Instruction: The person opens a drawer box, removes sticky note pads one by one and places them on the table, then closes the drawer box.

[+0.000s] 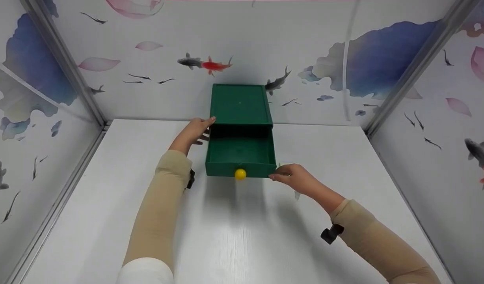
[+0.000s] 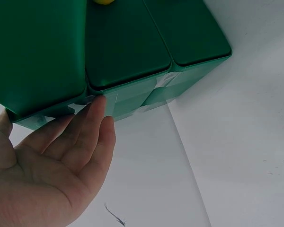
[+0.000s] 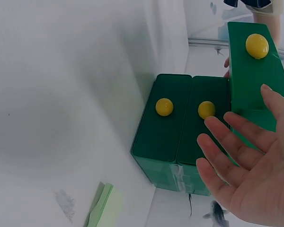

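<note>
A green drawer cabinet (image 1: 240, 104) stands against the back wall, its top drawer (image 1: 220, 169) pulled out and showing a bare inside. On the drawer's front is a round yellow knob (image 1: 240, 174). My left hand (image 1: 194, 132) rests against the cabinet's left side, thumb at the top edge, fingers (image 2: 92, 127) nearly straight along the taped side. At the drawer's front right corner is my right hand (image 1: 297, 178), thumb close to the front panel. The right wrist view shows its fingers (image 3: 227, 142) spread and extended. Below, two lower drawers (image 3: 168, 135) are shut.
White panels printed with fish and petals enclose the white table (image 1: 234, 244) at the back and both sides. A pale green folded strip (image 3: 100, 203) lies on the table to the cabinet's right, partly behind my right hand in the head view.
</note>
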The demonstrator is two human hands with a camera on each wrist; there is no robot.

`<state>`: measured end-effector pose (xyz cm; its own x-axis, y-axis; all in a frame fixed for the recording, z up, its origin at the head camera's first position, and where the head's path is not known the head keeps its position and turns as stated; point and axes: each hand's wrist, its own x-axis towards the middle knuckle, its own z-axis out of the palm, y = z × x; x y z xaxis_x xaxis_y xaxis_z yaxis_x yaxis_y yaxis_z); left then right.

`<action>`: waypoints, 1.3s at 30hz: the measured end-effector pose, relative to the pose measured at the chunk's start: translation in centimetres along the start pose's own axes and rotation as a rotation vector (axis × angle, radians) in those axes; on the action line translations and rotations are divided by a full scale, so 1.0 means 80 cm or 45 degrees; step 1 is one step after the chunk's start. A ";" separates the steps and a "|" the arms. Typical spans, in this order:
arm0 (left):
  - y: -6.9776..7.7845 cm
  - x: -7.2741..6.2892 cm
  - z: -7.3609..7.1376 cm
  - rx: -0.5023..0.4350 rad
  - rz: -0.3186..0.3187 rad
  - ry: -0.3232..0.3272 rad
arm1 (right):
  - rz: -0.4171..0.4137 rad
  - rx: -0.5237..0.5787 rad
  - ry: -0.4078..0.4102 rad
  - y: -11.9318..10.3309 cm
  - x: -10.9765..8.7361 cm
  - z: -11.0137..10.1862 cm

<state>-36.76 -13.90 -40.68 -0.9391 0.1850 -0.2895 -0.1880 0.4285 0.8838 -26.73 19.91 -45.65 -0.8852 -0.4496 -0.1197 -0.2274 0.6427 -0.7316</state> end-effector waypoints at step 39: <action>0.005 -0.003 -0.002 0.013 -0.068 -0.008 | 0.066 0.114 0.046 -0.009 0.034 -0.013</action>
<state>-36.68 -13.90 -40.22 -0.9261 0.1672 -0.3381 -0.2345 0.4469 0.8633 -29.38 18.87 -44.75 -0.9093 -0.3934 -0.1359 -0.1451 0.6057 -0.7824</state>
